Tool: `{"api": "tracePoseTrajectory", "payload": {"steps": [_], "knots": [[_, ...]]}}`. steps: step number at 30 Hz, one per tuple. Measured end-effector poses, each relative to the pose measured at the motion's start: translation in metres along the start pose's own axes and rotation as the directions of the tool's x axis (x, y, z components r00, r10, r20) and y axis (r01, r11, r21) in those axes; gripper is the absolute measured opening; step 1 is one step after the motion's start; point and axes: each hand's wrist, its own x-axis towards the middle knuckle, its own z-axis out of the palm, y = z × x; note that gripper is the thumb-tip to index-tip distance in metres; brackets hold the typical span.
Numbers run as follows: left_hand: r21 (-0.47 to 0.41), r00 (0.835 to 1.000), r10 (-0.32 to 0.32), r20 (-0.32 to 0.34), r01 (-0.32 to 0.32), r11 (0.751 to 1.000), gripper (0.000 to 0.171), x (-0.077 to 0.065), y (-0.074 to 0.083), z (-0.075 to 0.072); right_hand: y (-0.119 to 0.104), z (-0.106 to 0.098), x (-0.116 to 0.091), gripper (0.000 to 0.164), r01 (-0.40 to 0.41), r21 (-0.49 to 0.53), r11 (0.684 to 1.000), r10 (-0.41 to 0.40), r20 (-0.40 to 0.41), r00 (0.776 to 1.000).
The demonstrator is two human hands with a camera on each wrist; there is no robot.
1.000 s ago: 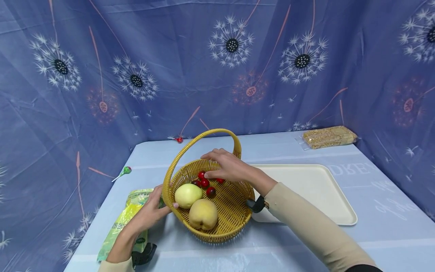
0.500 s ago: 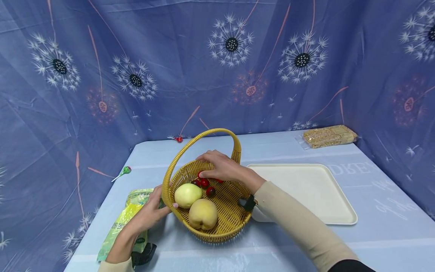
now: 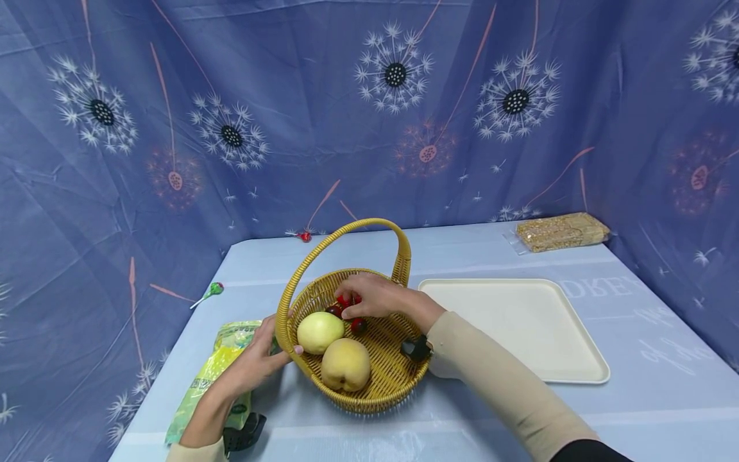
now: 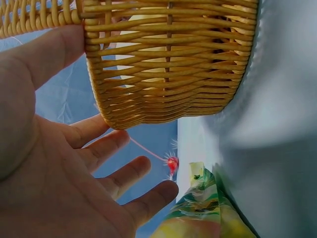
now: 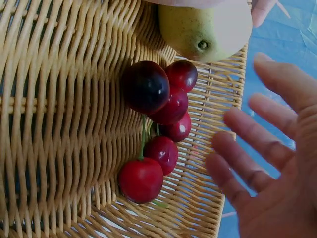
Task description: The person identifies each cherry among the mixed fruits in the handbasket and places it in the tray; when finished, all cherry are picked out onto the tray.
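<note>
A yellow wicker basket (image 3: 389, 359) with a tall arched handle stands on the table, holding a pale green fruit (image 3: 320, 332), a larger yellow fruit (image 3: 345, 364) and several cherries (image 5: 141, 179). My left hand (image 3: 260, 359) holds the basket's left rim at the foot of the handle, thumb and index finger over the edge; its other fingers (image 4: 126, 177) spread loosely outside the wall. Inside the basket's far side, my right hand (image 3: 372, 296) is over the cherries, partly covering them. In the right wrist view its fingers (image 5: 260, 134) are apart beside the cherries, with nothing between them.
A cream tray (image 3: 514, 327) lies right of the basket. A green-yellow packet (image 3: 202, 385) lies under the left forearm. Farther off are a green-wrapped lollipop (image 3: 215, 289), a red one (image 3: 304, 237) and a packaged brown grainy block (image 3: 562, 232). A patterned curtain (image 3: 323, 128) surrounds the table.
My right hand has moved slightly left and then lowered into the basket, its fingers now down at the cherries. The left hand and the basket have stayed in place.
</note>
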Motion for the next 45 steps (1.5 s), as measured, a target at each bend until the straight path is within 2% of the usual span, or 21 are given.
{"api": "tracePoseTrajectory", "payload": {"steps": [6,12,18,24,37,42,45], "knots": [[-0.005,1.0,0.001,0.0,-0.001,1.0,0.073,0.001,-0.002,0.001,0.002,0.006,0.0,0.037,-0.003,-0.065,0.998,0.009,0.09,0.996],[-0.014,1.0,0.011,-0.001,-0.012,1.0,0.072,0.002,-0.004,0.002,0.005,0.009,0.001,0.034,-0.01,-0.119,0.993,0.025,0.129,0.991],[-0.024,1.0,0.025,-0.008,-0.025,0.999,0.07,0.002,-0.006,0.001,0.009,0.012,0.001,0.032,-0.042,-0.131,0.99,0.066,0.182,0.981],[-0.02,1.0,0.023,-0.012,-0.023,1.0,0.072,0.002,-0.007,0.002,0.012,0.017,0.001,0.033,-0.032,-0.141,0.99,0.062,0.215,0.975],[-0.023,1.0,0.009,-0.007,-0.009,1.0,0.071,0.001,-0.005,0.002,0.012,0.019,0.0,0.03,-0.058,-0.145,0.988,0.09,0.23,0.969],[0.002,0.999,-0.047,0.006,0.047,0.999,0.075,0.0,-0.004,0.002,0.012,0.018,0.001,0.03,-0.065,-0.139,0.988,0.094,0.213,0.973],[-0.005,0.999,-0.053,0.008,0.053,0.999,0.075,-0.001,-0.005,0.003,0.011,0.017,0.001,0.029,-0.057,-0.118,0.991,0.079,0.192,0.978]]}}
